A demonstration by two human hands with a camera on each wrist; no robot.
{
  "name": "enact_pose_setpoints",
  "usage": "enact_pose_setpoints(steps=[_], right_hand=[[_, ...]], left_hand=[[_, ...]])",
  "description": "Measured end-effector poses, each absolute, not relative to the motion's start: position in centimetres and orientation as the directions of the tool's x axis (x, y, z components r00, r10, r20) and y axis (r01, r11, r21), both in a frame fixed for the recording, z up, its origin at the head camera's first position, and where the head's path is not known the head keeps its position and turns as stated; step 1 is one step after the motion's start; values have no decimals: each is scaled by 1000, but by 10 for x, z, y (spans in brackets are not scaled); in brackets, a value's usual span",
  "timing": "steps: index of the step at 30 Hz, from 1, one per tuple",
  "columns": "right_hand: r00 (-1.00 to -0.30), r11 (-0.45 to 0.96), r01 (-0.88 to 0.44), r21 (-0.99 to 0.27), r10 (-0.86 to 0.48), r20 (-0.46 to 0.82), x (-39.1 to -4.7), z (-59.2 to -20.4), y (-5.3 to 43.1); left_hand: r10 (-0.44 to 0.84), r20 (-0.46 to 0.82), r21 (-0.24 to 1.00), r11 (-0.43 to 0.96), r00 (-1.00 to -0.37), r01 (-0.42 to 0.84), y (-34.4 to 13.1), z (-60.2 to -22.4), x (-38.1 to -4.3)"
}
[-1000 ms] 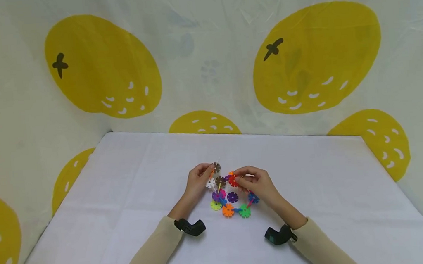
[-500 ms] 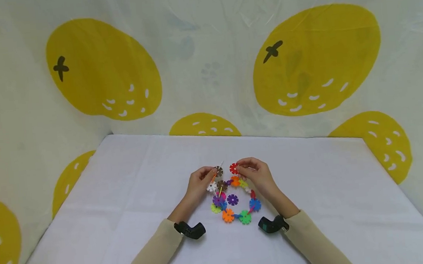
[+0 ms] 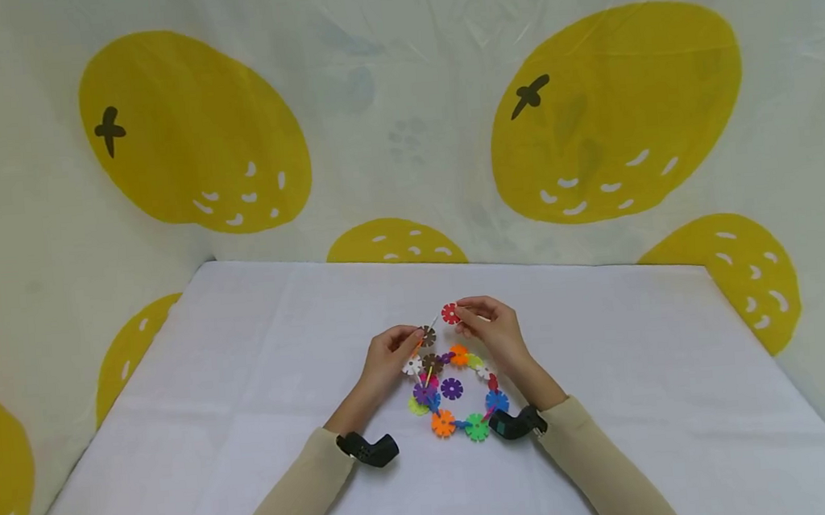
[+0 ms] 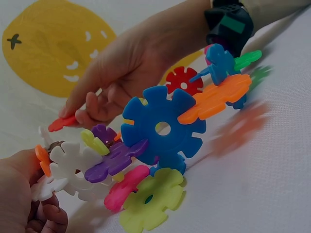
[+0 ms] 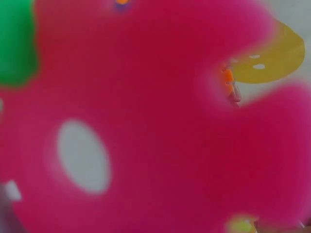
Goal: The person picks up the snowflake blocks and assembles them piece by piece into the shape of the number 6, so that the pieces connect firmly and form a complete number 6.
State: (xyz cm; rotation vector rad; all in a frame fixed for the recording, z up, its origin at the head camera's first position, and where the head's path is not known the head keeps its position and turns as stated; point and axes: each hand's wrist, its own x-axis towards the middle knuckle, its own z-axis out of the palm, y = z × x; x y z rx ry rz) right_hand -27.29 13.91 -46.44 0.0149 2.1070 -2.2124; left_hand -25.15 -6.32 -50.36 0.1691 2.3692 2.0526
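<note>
A ring of slotted plastic snowflake discs in many colours, with an orange disc and a green disc along its near side, lies in front of me. My left hand grips a raised cluster at its left, beside a brown disc. In the left wrist view, white discs and an orange one sit at those fingertips. My right hand pinches a single red disc above the ring's far side, close to the brown disc. A blurred pink disc fills most of the right wrist view.
A purple disc lies inside the ring. White cloth covers the table. Behind it hangs a pale curtain printed with yellow fruit. Dark wrist cameras sit on both forearms, the right one close to the ring's near right side.
My right hand has moved away from the ring's right side, carrying the red disc up and toward the far side. The left hand has shifted only slightly, still holding its cluster.
</note>
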Motion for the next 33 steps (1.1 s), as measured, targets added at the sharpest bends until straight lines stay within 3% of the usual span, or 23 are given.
enact_pose_setpoints(steps=[7,21,27,33], right_hand=[[-998,-93,54,-994,-48,-49,-275,-466,138],[-992,3,53,-999,-115,-53,-276,-465,139],[-983,15,55,-998,-175,-57,-275,-466,141],[-979,45,76,-996,-186,-83,-275,-467,142]], left_hand=[[88,50,988,142,-995,62,-61,-501,-252],[127,55,982,171,-990,76,-61,-462,-231],[147,59,978,188,-987,86,-62,-464,-232],[131,49,979,188,-990,73,-62,-494,-248]])
